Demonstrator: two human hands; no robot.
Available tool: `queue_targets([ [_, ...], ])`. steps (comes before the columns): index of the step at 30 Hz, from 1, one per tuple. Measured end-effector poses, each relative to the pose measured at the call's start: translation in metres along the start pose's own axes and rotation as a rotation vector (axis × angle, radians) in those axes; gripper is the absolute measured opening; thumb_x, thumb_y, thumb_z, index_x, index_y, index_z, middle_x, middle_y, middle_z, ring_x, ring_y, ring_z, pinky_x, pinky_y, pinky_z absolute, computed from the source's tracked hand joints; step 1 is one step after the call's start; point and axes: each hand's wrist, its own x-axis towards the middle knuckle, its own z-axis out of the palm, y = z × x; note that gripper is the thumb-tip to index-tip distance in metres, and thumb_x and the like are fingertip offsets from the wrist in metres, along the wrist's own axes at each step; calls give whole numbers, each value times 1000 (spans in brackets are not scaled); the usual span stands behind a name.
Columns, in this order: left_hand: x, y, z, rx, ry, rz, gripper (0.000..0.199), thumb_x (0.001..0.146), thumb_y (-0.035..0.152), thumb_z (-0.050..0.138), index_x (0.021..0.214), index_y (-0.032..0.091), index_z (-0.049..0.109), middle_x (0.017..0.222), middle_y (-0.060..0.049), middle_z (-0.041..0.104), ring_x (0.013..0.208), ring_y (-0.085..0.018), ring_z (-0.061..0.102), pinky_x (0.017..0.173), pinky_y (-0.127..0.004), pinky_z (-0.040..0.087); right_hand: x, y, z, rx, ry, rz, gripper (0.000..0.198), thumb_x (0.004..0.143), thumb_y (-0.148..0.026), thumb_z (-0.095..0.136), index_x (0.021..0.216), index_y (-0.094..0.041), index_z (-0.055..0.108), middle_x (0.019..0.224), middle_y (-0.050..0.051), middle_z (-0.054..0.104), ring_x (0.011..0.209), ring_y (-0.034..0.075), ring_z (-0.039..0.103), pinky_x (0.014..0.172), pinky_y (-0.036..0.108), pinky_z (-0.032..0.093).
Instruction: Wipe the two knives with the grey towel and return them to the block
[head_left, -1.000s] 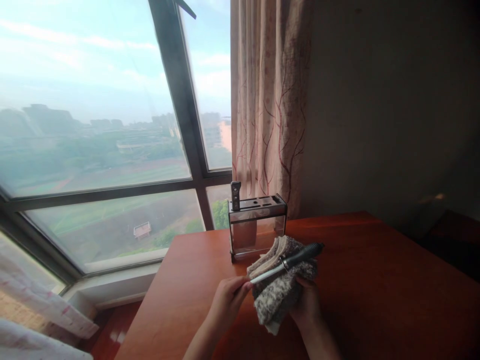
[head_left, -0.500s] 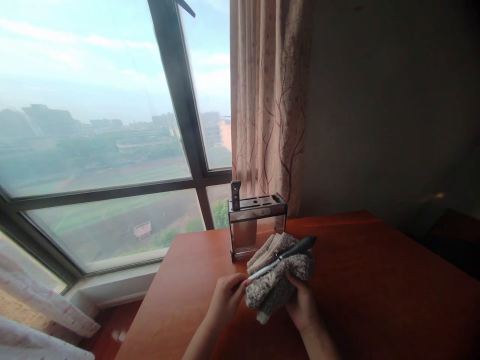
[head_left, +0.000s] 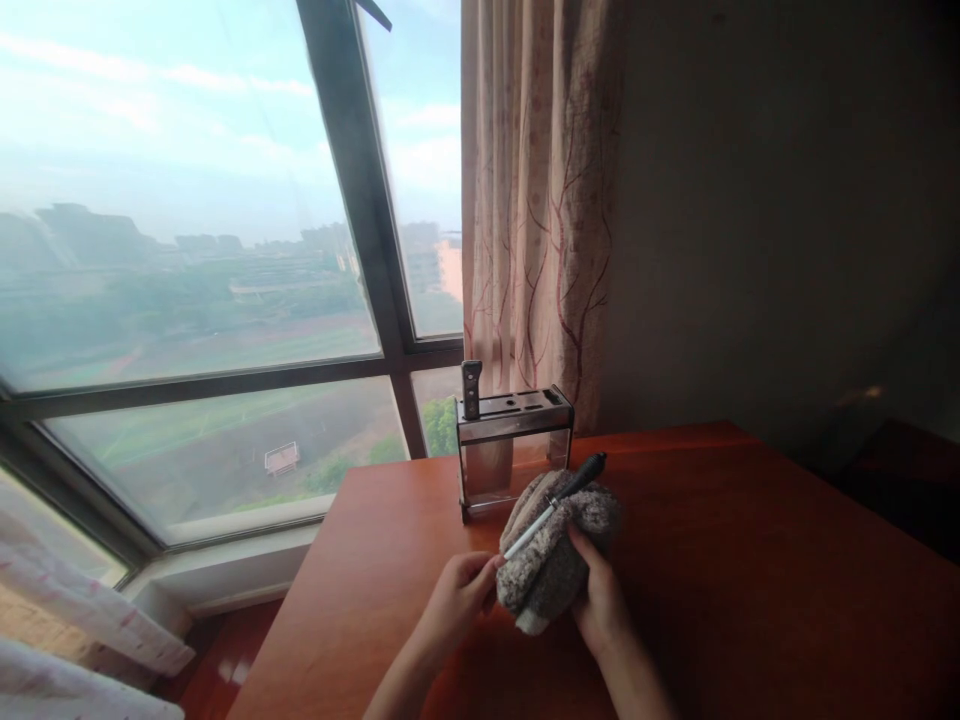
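Observation:
A folded, fluffy grey towel [head_left: 551, 578] is held just above the wooden table, with my right hand [head_left: 602, 598] wrapped round its right side, thumb on top. Across the bundle slants a honing steel [head_left: 534, 530], its black handle up at the far right and its thin pale rod pointing down towards me on the left. My left hand [head_left: 466, 585] is closed, fingertips pinched at the end of the rod by the towel's left edge. The undersides of the towel and the fingers beneath it are hidden.
Behind the towel stands a clear-sided knife block [head_left: 517, 405] with a slotted top and one black-handled knife [head_left: 471, 390] in it. The reddish wooden table [head_left: 750, 560] spreads to the right. A window and a patterned curtain [head_left: 536, 200] are beyond.
The honing steel points more steeply away from me, its handle having swung up and left. The towel has turned slightly with it, and both hands keep their hold.

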Motion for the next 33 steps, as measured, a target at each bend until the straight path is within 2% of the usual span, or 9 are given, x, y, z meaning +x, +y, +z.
queue_targets([
  [4,-3,5,5,41,43,16,52,81,66,49,59,18,46,51,6,35,49,-10,30,47,-25,21,1,0,4,-453,222,-309,47,59,-52,81,90,-18,74,95,10,76,99,34,67,82,39,50],
  [7,-6,10,8,93,55,36,50,82,63,49,59,19,44,54,6,32,52,-10,28,48,-25,20,1,-2,-1,-761,371,-397,38,59,-57,77,66,-20,72,74,14,75,82,38,69,69,41,48],
  [10,-5,9,10,77,40,9,51,82,63,49,59,18,47,52,6,36,51,-10,30,48,-25,21,2,-3,-8,-927,441,-487,34,60,-54,76,52,-23,65,61,14,70,70,38,68,63,41,44],
  [14,-3,8,9,-117,-27,-78,55,77,69,52,68,15,59,46,9,32,45,-8,24,44,-24,16,8,-4,-14,-779,430,-482,26,52,-40,83,50,-24,63,58,11,68,78,39,67,72,42,44],
  [19,-12,19,4,-358,-105,-186,53,75,69,57,73,15,58,46,11,27,43,-6,15,43,-24,7,9,-9,-13,-457,257,-387,32,56,-41,83,78,-21,73,81,6,76,95,34,66,82,42,50],
  [24,-18,23,4,-352,-216,-195,54,77,69,54,59,18,47,44,8,36,40,-5,20,42,-25,8,-2,-9,-13,-20,-44,-99,47,55,-38,87,97,-21,71,98,4,75,97,28,67,83,39,53],
  [28,-16,21,10,-330,-236,-200,56,77,70,52,64,16,54,44,4,46,38,-6,28,40,-24,11,-4,-8,-11,-122,-28,-189,54,55,-37,88,104,-22,69,97,4,75,93,27,67,82,39,52],
  [30,-14,21,13,-327,-152,-198,53,73,68,59,66,16,54,47,6,46,39,-6,28,40,-23,13,0,-9,-9,-298,47,-317,52,59,-41,85,104,-22,69,100,4,74,98,28,66,88,41,49],
  [33,-11,21,13,-272,-33,-175,51,67,65,68,63,16,52,47,7,45,39,-5,29,40,-22,14,6,-9,-12,-562,123,-477,40,61,-47,82,89,-21,73,93,7,75,98,31,65,91,42,46],
])
